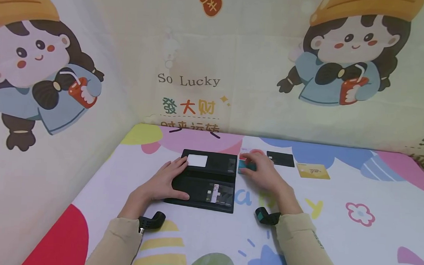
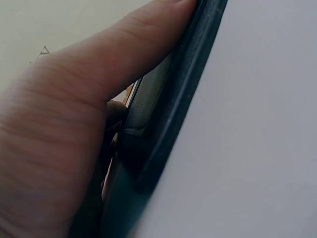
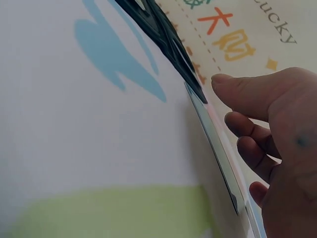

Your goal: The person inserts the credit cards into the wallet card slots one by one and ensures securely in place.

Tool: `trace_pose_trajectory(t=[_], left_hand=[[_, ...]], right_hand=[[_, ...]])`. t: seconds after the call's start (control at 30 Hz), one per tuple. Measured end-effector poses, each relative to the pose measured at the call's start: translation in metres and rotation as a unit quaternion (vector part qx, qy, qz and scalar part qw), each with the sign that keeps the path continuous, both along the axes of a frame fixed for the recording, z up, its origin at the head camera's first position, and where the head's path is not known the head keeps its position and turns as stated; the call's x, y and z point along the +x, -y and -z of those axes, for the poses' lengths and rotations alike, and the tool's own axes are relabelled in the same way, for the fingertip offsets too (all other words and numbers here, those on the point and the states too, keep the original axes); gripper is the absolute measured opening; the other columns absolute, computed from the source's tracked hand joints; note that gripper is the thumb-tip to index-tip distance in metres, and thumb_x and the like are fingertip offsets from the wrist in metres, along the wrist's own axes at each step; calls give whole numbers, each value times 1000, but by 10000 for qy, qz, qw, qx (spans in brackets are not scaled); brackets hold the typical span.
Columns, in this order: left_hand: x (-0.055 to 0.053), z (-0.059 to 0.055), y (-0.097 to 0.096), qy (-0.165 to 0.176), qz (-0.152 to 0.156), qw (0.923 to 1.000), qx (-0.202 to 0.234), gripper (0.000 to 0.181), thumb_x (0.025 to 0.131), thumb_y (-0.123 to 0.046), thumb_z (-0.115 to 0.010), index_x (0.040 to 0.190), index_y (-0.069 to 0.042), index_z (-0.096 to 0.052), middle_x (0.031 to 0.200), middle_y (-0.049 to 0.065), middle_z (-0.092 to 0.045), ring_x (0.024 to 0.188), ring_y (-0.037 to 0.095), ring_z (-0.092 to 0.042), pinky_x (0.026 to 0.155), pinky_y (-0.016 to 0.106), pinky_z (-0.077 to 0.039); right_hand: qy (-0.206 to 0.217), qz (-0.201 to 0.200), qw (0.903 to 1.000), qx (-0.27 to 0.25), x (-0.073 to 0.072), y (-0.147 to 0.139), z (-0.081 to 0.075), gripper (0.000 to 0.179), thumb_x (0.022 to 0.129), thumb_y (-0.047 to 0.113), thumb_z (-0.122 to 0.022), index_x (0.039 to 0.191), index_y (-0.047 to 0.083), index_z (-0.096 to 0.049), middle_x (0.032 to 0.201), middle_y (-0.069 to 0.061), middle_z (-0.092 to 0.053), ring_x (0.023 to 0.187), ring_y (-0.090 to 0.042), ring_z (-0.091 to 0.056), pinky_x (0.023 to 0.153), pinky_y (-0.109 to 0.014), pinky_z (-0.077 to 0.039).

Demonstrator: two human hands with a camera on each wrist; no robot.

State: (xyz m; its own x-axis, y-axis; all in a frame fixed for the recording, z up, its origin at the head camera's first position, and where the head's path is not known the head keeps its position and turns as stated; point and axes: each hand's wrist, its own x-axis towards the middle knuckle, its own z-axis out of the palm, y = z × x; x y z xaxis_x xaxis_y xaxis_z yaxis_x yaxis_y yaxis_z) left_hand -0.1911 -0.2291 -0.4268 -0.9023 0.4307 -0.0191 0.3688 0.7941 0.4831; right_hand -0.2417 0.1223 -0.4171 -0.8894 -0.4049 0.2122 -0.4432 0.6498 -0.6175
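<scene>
A long black wallet lies unfolded on the table. A white card shows in its upper half, and a dark card with a pale stripe shows in the lower half. My left hand rests on the wallet's left side, fingers on the upper half and thumb on the lower. Just right of the wallet lies a teal card, partly hidden under my right hand. In the right wrist view the thumb and bent fingers stand apart, with nothing visible between them.
To the right lie a black card and a gold card. A partly hidden pinkish-red card is behind my right hand. A colourful printed cloth covers the table, and printed fabric walls stand behind and at left.
</scene>
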Motion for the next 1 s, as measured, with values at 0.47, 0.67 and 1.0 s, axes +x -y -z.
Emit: trace_pose_trajectory(t=[0.47,0.67,1.0], left_hand=[[0,2,0,-51,26,10000,33,118,71,-63,-80,159,-5,-28,168,9,-16,153,30,-10,123,52,-3],[0,3,1,-88,65,9999,38,118,70,-64,-80,159,-4,-29,168,10,-16,153,30,-11,123,52,-3],[0,4,1,-84,57,9999,50,118,71,-64,-80,159,-4,-29,168,9,-16,153,30,-10,123,52,-3]], right_hand=[[493,440,9976,-227,1,-23,-1,52,94,15,-73,142,6,-57,124,-16,-60,118,-36,-49,107,-58,-38],[442,449,9978,-188,0,-27,1,51,93,15,-73,140,5,-58,121,-16,-61,117,-37,-50,108,-57,-39],[649,635,9957,-179,4,-36,-2,55,94,16,-72,144,2,-54,127,-19,-58,121,-38,-47,108,-57,-38]])
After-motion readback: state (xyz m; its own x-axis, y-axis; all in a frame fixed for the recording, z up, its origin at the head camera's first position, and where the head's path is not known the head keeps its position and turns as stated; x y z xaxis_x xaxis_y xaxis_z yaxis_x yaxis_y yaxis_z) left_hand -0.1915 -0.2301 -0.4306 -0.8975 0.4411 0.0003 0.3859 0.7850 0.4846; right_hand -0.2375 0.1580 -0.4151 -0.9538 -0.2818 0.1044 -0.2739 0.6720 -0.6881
